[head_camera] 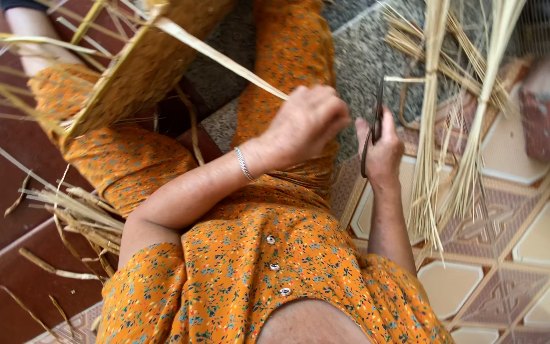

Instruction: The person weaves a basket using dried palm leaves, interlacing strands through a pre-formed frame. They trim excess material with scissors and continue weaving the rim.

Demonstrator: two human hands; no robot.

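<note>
Item one, the floor (542, 236): patterned tiles in cream and brown on the right, a dark red stretch on the left, a speckled grey strip further away between my knees. I sit on it in an orange flowered dress (268, 255).

Item two, the woven basket (147, 64): tan, flat-sided, tilted, resting against my left knee at the far left. Loose ends stick out from its rim.

Item three, bundles of pale straw (443, 146): long stalks hanging down at the right, just beside my right hand, tied in places and fanning out at the lower ends.

Item four, scraps of dry strip (77, 216): a scattered heap on the red floor at the near left, beside my left thigh.

Item five, the long flat strip (224, 60): pale, running from the basket's top edge down and right into my left hand.

Item six, my left hand (307, 121): grip clenched around the end of that strip, fingers curled under, a thin silver bracelet (243, 164) at the wrist.

Item seven, my right hand (382, 150): just right of the left, grip closed on a pair of dark scissors (373, 130), blades pointing away from me, close to the strip's held end. I cannot tell whether the blades touch the strip.
</note>
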